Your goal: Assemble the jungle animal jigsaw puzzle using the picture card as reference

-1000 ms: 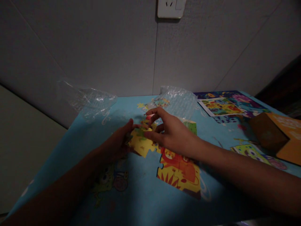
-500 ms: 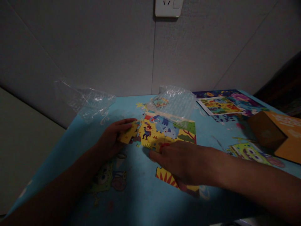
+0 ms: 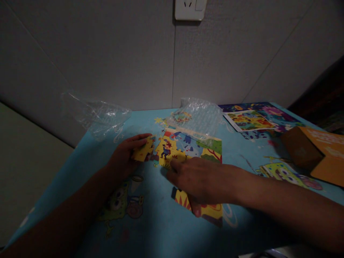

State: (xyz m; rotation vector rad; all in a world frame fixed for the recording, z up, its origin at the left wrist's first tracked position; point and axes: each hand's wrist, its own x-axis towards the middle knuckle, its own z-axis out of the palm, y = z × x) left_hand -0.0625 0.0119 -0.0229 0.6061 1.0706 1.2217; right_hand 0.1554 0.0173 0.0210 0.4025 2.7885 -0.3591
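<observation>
A partly joined cartoon jigsaw (image 3: 188, 148) lies on a blue cartoon-printed table cover (image 3: 150, 229). My left hand (image 3: 125, 157) grips a loose yellow puzzle piece (image 3: 143, 150) at the jigsaw's left edge. My right hand (image 3: 200, 179) lies palm down over the jigsaw's lower part, fingers pointing left, thumb curled onto the yellow-and-red lion section (image 3: 206, 209). Most of that lower section is hidden under the hand.
Crumpled clear plastic bags sit at the back left (image 3: 96, 114) and behind the jigsaw (image 3: 200, 116). A printed picture sheet (image 3: 248, 120) and an orange cardboard box (image 3: 318, 150) are at the right. A wall with a white socket (image 3: 189, 9) stands close behind.
My right hand dropped from the upper pieces onto the lower lion section and dragged it slightly leftward. My left hand drew the loose yellow piece a little to the left.
</observation>
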